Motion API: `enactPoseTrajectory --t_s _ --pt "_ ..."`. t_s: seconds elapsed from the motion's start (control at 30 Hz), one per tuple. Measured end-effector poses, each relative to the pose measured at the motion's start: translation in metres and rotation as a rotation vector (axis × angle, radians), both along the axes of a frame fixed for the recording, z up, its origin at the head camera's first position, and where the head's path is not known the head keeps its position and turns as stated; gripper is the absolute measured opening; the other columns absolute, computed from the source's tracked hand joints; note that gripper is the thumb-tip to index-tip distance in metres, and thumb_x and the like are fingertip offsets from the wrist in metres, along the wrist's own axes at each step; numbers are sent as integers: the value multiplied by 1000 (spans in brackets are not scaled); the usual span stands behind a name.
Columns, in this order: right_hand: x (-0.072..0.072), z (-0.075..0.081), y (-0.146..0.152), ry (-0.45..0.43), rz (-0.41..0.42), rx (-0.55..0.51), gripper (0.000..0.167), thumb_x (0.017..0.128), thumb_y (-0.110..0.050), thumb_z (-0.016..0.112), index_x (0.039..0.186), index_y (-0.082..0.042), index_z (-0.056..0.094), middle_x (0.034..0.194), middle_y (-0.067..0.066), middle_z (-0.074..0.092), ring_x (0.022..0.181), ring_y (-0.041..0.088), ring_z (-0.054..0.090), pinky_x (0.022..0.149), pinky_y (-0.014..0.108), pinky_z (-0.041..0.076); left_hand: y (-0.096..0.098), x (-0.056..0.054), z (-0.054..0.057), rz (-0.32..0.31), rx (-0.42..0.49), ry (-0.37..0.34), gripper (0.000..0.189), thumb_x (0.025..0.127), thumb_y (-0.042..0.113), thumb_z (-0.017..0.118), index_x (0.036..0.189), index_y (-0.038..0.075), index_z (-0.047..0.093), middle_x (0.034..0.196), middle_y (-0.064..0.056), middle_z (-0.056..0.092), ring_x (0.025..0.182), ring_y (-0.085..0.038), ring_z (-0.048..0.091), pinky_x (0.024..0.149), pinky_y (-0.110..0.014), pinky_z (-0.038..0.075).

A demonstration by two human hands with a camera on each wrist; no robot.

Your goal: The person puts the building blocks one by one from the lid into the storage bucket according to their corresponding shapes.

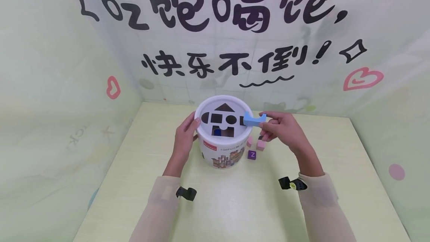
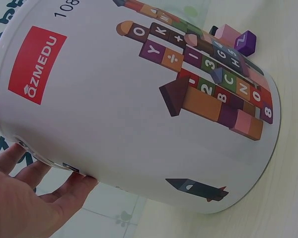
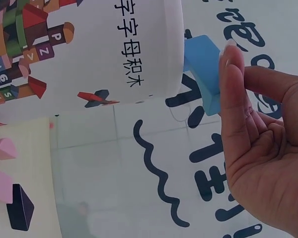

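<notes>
A white bucket [image 1: 220, 152] stands upright, its lid [image 1: 224, 120] cut with shaped holes: a triangle, a half-round, a square, a circle and an arch among them. My left hand [image 1: 186, 133] holds the bucket at its upper left side, thumb by the rim and fingers [image 2: 69, 191] against the wall. Between thumb and fingers, my right hand [image 1: 283, 130] pinches a light blue arch block [image 1: 254, 120], with a curved notch in its upper side. The block's left end overlaps the right part of the lid. Something blue [image 1: 217, 132] shows through the arch hole.
Right of the bucket on the pale wooden table [image 1: 228, 204] lie a purple cube [image 1: 252, 155] marked Z, pink blocks [image 1: 260, 145] and a dark block [image 3: 21, 207]. A printed sheet [image 1: 215, 40] with black lettering rises behind, with matching sheets at both sides.
</notes>
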State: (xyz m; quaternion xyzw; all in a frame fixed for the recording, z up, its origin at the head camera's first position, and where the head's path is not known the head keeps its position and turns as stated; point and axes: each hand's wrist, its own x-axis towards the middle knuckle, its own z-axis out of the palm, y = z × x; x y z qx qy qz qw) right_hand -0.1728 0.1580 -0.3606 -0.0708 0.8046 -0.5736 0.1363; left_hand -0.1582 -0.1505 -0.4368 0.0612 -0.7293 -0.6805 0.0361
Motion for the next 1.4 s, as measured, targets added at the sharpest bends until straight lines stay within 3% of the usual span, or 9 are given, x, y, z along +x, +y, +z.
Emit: enactPoseTrajectory --t_s 0.3,0.6,1.0,1.2,1.4 --pt "-6 -8 -16 -34 20 -67 39 91 -14 68 129 -6 60 74 11 69 59 17 67 64 33 61 1 0 1 9 7 -9 50 94 51 57 140 33 53 139 3 56 123 -19 55 97 -46 52" --pt "-4 -8 -29 -47 51 -92 38 92 -13 67 128 -5 60 74 11 69 59 18 68 62 34 61 1 2 2 4 2 -18 50 94 52 56 140 33 52 141 3 55 124 -20 54 97 -48 51" --pt "-3 -8 -43 -71 87 -124 38 91 -9 67 127 0 59 73 13 69 57 18 66 69 51 60 1 1 2 12 -7 -26 49 95 51 56 140 33 52 141 4 54 124 -20 54 97 -47 51" --pt "-1 -9 -50 -69 105 -98 41 91 -11 67 129 -1 58 74 13 69 59 20 67 69 50 60 1 1 1 18 -21 -24 51 93 54 56 140 34 52 141 5 54 123 -20 55 96 -46 53" --pt "3 -9 -58 -64 126 -90 39 91 -12 67 128 -3 59 76 14 70 61 22 69 63 38 61 1 1 1 12 -36 -26 50 94 55 55 140 36 51 140 5 54 123 -20 55 96 -46 53"
